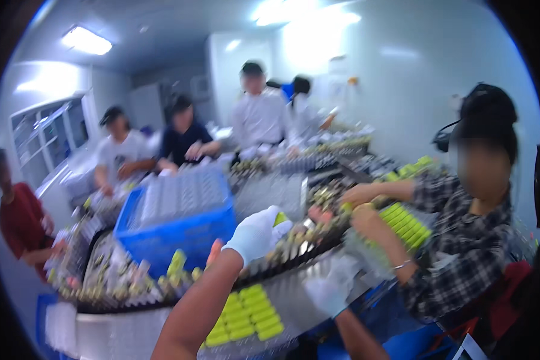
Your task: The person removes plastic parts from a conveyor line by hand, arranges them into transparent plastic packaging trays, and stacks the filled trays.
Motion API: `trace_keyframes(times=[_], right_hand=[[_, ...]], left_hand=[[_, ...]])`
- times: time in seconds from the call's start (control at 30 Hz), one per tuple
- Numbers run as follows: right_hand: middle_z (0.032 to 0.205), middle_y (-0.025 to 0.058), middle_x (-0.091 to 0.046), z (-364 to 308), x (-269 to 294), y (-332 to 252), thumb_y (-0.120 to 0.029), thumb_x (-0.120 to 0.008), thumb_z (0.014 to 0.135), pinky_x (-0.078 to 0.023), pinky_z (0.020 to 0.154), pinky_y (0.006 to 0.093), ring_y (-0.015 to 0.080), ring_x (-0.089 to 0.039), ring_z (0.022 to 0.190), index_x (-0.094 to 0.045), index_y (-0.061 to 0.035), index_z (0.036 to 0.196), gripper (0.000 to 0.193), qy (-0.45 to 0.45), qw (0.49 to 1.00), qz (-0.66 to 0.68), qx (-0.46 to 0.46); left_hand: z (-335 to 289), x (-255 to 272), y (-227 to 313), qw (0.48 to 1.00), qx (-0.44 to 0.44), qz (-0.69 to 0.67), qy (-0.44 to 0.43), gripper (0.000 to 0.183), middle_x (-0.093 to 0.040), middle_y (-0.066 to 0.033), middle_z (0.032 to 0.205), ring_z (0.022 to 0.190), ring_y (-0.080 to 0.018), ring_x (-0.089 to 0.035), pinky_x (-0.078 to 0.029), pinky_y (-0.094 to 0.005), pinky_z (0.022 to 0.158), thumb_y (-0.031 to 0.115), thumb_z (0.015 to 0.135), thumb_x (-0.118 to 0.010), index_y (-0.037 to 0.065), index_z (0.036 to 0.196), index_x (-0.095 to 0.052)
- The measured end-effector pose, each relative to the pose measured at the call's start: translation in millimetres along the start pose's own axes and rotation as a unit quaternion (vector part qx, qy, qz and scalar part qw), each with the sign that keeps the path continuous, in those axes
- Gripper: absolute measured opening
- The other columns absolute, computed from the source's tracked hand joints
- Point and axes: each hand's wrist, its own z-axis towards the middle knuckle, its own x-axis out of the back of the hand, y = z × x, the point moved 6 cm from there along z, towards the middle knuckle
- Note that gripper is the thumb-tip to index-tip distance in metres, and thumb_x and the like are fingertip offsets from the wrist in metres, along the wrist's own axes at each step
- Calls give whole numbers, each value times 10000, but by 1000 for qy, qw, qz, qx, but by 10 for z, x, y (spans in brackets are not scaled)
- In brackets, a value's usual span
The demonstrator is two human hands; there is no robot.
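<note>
My left hand [253,236], in a white glove, reaches over the curved conveyor [294,259]. Its fingers close round a small yellow-green piece [280,218], only part of which shows. Lower and to the right, my white-gloved right hand [330,295] is smeared by motion beside some clear plastic [344,268]; its fingers cannot be made out. Below my left wrist, rows of yellow-green pieces [252,315] lie on the metal surface at the near side. Many small bottle-like pieces with pale, green and pink tops stand along the conveyor.
A blue crate [177,240] holding clear plastic trays [183,195] stands beyond the conveyor at left. Close on the right, a person in a plaid shirt [456,252] handles a tray of yellow-green pieces [405,225]. Several other people stand round the far side.
</note>
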Motion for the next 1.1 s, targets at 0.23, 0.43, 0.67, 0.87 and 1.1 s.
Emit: trace_keyframes(times=[0.23, 0.43, 0.67, 0.87, 1.1], right_hand=[[1013, 181, -800, 27, -159, 52, -171, -640, 1041, -590, 877, 374, 247, -780, 942, -791, 22, 1123, 258, -85, 881, 382, -267], [1042, 185, -801, -296, -399, -298, -181, -620, 1049, -579, 909, 392, 301, -777, 992, -780, 37, 1115, 279, -42, 920, 314, -230], [1126, 160, -789, -416, -295, -338, -238, -549, 1086, -590, 897, 405, 314, -767, 978, -771, -19, 1137, 316, -98, 952, 246, -153], [1065, 114, -818, -226, -191, -250, -254, -610, 1095, -572, 893, 329, 177, -757, 970, -793, -11, 1218, 327, -120, 890, 362, -249], [1040, 139, -785, 861, 864, -141, -251, -648, 1012, -593, 874, 453, 318, -752, 988, -778, -77, 1125, 245, 86, 995, 36, 18]], left_hand=[[-2237, -227, -900, 984, 78, -157, 38, 432, -766, -202, 1115, 1039, -418, -743, -589, -486, 899, 325, 963, -796, 83, 1296, -668], [-2742, -1167, -945, 997, 28, -69, -1, 403, -765, -153, 1009, 968, -365, -741, -580, -486, 864, 373, 940, -805, 73, 1199, -731], [-2790, -1564, -720, 993, -74, 57, 71, 296, -693, -55, 908, 913, -299, -684, -526, -484, 746, 404, 918, -777, 148, 1064, -754], [-2934, -1714, -814, 987, -79, 119, 72, 233, -686, -47, 888, 876, -280, -688, -516, -474, 705, 392, 941, -737, 167, 1000, -757], [-3028, -1754, -853, 989, -92, 115, 21, 218, -699, -53, 907, 880, -295, -701, -547, -475, 734, 360, 969, -696, 150, 973, -749]])
